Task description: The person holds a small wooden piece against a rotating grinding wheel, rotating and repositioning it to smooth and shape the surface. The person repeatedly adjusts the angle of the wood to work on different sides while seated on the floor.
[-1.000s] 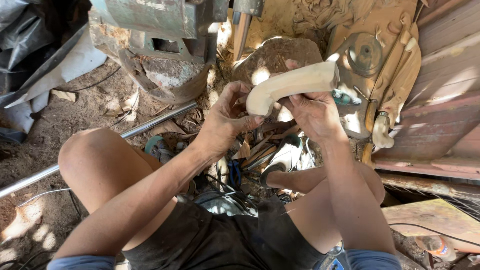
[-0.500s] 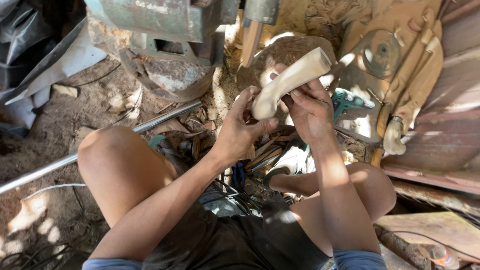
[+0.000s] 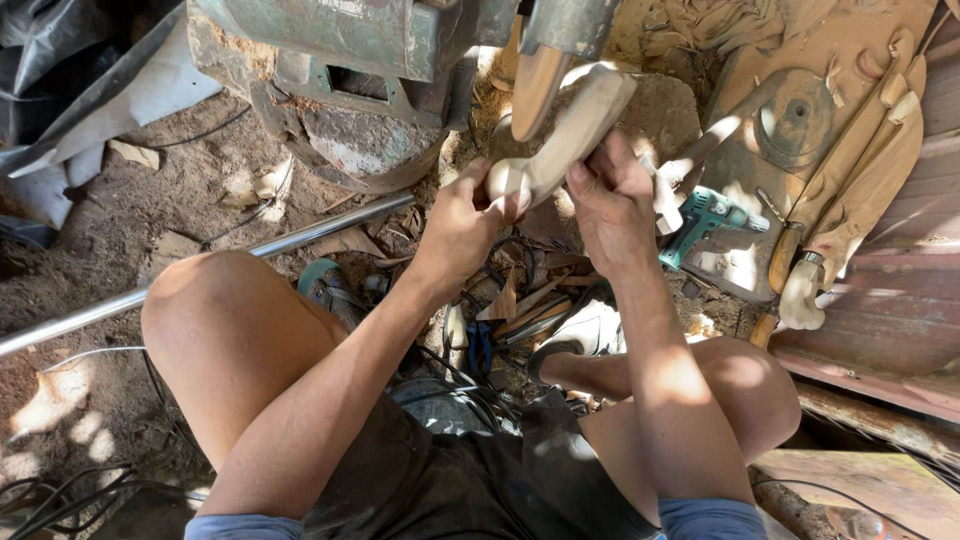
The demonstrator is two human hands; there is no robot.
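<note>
Left hand (image 3: pixel 462 222) clamped on rounded lower end of curved wooden piece (image 3: pixel 562 140); right hand (image 3: pixel 612 188) gripping its middle. Piece held in air, upper end against green machine (image 3: pixel 350 60). Likely light, stiff, smooth; two-handed hold suits. Teal drill (image 3: pixel 705 215) right of piece, on ground.

Dusty dirt ground (image 3: pixel 150 215), with a metal pipe (image 3: pixel 200 265), teal power drill (image 3: pixel 705 218) and wood scraps (image 3: pixel 515 305).

A worn green metal machine body (image 3: pixel 340 60) crowds just above and left of the grip; a teal power drill (image 3: pixel 705 218) lies right; below, tangled black cables (image 3: pixel 470 385).
</note>
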